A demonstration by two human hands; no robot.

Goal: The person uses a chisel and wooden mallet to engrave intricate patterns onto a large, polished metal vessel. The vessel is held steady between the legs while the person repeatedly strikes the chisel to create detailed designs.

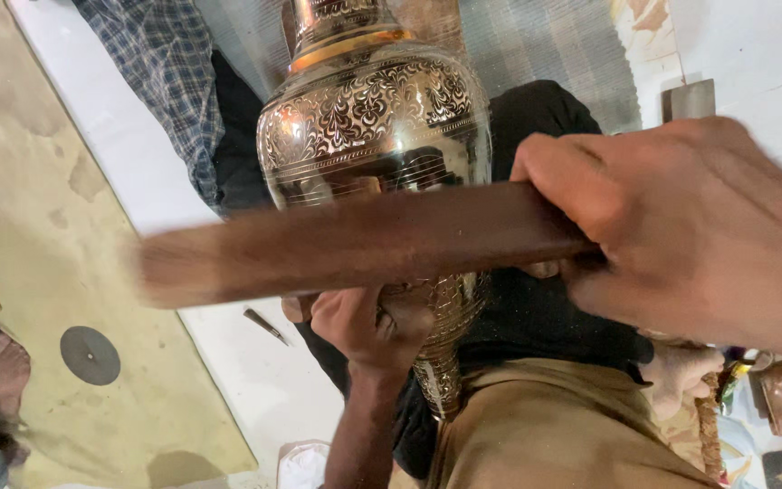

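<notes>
Gripping a brown wooden stick (355, 244), the right hand (681, 226) is closed tight around its near end, fingers curled over the top and thumb below. The stick is blurred and crosses in front of the vase (373, 136), over its shiny lower belly. The vase is polished engraved metal, with a floral band around its widest part and a copper-toned ring on the neck above. It lies tilted, its narrow foot toward the person's lap. The left hand (368, 326) is under the stick, curled against the lower left side of the vase near the foot; whether it truly clasps the vase or only props it, I cannot tell, as the stick hides part of the fingers. Black cloth (545, 317) lies under and right of the vase, and tan cloth (545, 426) below the foot. Left of the vase run a white floor strip (128, 145) and a stained yellowish mat (29, 208) carrying a dark round disc (90, 355). A small dark tool (266, 324) lies on the white floor just left of the left hand. Plaid fabric (165, 63) hangs above and left of the vase.
</notes>
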